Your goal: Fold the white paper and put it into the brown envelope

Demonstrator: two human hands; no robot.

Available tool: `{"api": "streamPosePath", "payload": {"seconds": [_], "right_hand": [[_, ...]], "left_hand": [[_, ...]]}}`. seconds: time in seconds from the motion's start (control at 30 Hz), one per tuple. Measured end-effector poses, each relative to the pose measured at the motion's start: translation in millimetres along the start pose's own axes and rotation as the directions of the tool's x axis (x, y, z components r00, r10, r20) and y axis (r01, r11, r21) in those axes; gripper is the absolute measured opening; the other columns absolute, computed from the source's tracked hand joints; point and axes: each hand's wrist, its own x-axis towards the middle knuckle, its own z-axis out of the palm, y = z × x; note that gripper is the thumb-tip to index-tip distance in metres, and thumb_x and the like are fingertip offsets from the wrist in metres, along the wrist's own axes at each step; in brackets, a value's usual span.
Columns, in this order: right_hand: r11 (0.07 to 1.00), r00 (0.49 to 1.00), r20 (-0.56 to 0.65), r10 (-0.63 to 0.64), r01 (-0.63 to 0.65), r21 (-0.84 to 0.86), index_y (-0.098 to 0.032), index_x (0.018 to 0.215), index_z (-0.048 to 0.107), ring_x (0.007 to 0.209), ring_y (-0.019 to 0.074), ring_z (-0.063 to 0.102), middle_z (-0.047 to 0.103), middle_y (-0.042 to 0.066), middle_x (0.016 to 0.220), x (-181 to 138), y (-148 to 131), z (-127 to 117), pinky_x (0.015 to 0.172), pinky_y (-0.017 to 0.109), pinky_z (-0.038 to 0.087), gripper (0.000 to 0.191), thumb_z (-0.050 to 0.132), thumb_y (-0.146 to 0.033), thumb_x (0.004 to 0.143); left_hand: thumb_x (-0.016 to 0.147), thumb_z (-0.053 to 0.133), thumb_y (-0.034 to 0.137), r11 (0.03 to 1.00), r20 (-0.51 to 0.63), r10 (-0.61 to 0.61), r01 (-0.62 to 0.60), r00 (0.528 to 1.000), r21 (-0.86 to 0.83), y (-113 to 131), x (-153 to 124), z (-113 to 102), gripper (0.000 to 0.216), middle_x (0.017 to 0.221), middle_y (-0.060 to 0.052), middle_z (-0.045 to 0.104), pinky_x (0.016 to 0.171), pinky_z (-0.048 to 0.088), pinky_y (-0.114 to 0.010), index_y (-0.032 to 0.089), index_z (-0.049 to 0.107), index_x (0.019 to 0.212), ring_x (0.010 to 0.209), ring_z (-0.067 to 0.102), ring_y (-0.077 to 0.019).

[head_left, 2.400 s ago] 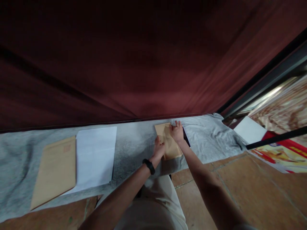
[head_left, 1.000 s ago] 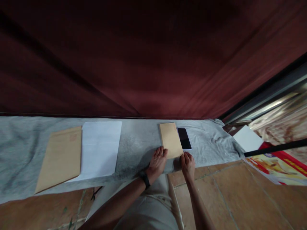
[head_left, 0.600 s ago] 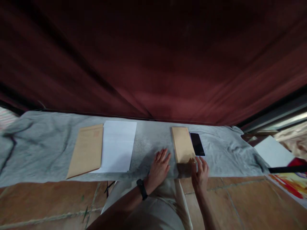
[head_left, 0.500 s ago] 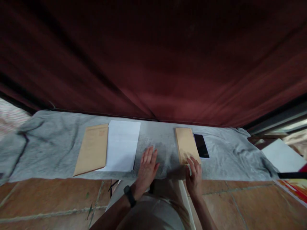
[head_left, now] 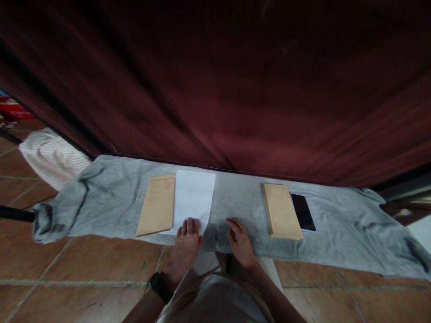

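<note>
My left hand (head_left: 188, 244) rests at the near edge of a stack of white paper (head_left: 194, 197), its fingers together and lying flat on the sheet. My right hand (head_left: 239, 242) is over the grey cloth near the front edge, fingers loosely bent and apart, with nothing visible in it. Left of the paper, and overlapping its side, lies a brown envelope (head_left: 157, 204) with a small reddish printed mark at its top. A stack of brown envelopes (head_left: 283, 211) sits to the right of my right hand, apart from it.
A dark phone (head_left: 303, 211) lies right beside the envelope stack. The grey cloth (head_left: 111, 197) covers the long narrow table, with folds at both ends. A dark red fabric wall (head_left: 215, 98) rises behind it. Striped fabric (head_left: 55, 154) is at the far left, above the tiled floor (head_left: 101, 260).
My right hand has come off the envelope stack and moved left to the middle. My left hand has moved left from the bare cloth onto the paper. The view has turned left.
</note>
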Motion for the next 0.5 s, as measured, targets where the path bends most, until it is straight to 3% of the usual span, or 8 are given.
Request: {"api": "streamPosePath", "payload": {"seconds": [0.27, 0.4, 0.5], "right_hand": [[0.977, 0.989, 0.002, 0.149, -0.148, 0.152, -0.028, 0.116, 0.072, 0.1, 0.0247, 0.071, 0.075, 0.007, 0.113, 14, -1, 5, 0.096, 0.044, 0.056, 0.033, 0.051, -0.03, 0.092], [0.938, 0.968, -0.031, 0.248, -0.232, 0.259, -0.028, 0.109, 0.074, 0.096, 0.024, 0.07, 0.076, 0.005, 0.11, 19, 3, 2, 0.092, 0.042, 0.057, 0.029, 0.056, -0.038, 0.09], [0.866, 0.94, 0.009, 0.342, -0.319, 0.385, -0.026, 0.107, 0.075, 0.089, 0.0238, 0.07, 0.076, 0.006, 0.103, 25, 4, 1, 0.088, 0.042, 0.058, 0.032, 0.06, -0.046, 0.087]], "left_hand": [[0.086, 0.041, -0.001, 0.989, -0.022, 0.121, -0.123, 0.992, -0.078, -13, 3, -5, 0.058, 0.144, -0.016, 0.059, 0.111, 0.045, -0.042, 0.016, 0.057, 0.139, 0.136, 0.055, -0.0266], [0.087, 0.04, 0.002, 0.971, -0.094, 0.132, -0.148, 0.987, -0.188, -7, 7, -10, 0.054, 0.138, -0.013, 0.065, 0.11, 0.047, -0.041, 0.017, 0.059, 0.136, 0.129, 0.061, -0.0244], [0.096, 0.039, 0.016, 0.949, -0.141, 0.036, -0.078, 0.989, -0.306, -2, 13, -13, 0.042, 0.129, -0.014, 0.07, 0.1, 0.053, -0.041, 0.017, 0.063, 0.13, 0.114, 0.069, -0.0256]]}}
